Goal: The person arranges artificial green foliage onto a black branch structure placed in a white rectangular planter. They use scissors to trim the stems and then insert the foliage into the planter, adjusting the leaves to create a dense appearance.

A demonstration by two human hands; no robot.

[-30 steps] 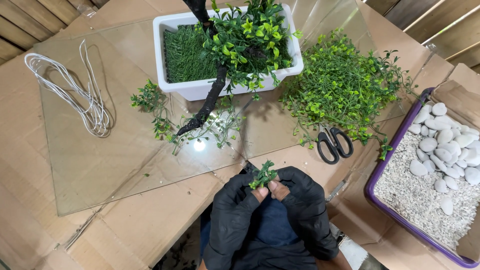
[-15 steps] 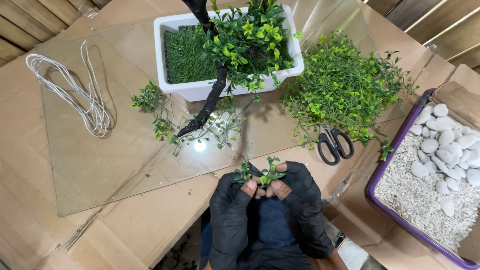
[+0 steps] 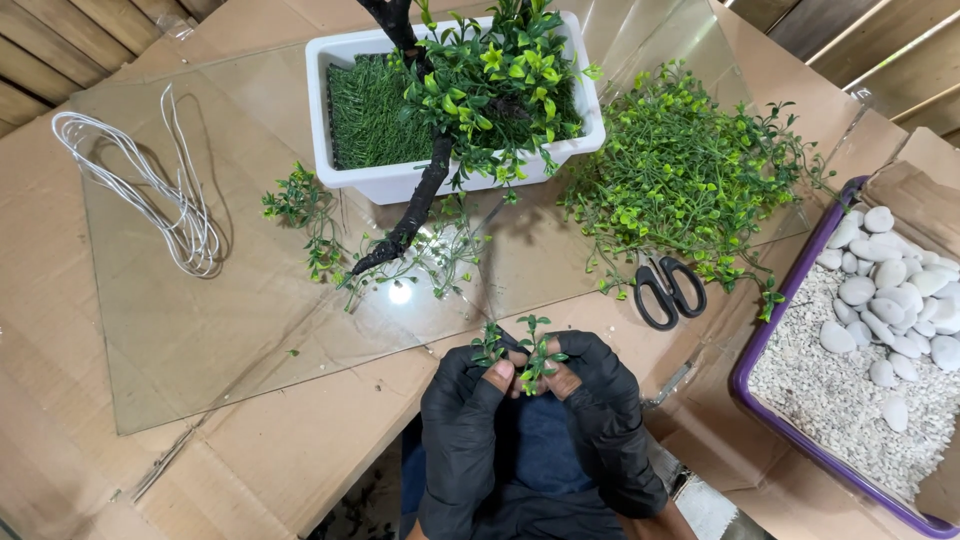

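Observation:
Both my hands wear black fingerless gloves and meet close to my body at the bottom centre. My left hand (image 3: 468,400) pinches a small green artificial sprig (image 3: 490,345). My right hand (image 3: 598,385) pinches a second small green sprig (image 3: 540,352) right beside it. The two sprigs stand upright, fanned slightly apart above my fingertips. Beyond them a dark artificial tree branch (image 3: 415,205) leans out of a white rectangular planter (image 3: 400,180) lined with fake grass, with leafy clusters on top.
A glass sheet (image 3: 230,300) lies on cardboard. Coiled white wire (image 3: 165,205) rests at its left. A heap of loose green foliage (image 3: 680,180) sits right of the planter, black scissors (image 3: 668,290) below it. A purple tray (image 3: 760,350) of white pebbles stands at the right.
The single clump held between my hands a second ago has been pulled apart into two sprigs, one in each hand. My hands have stayed in place.

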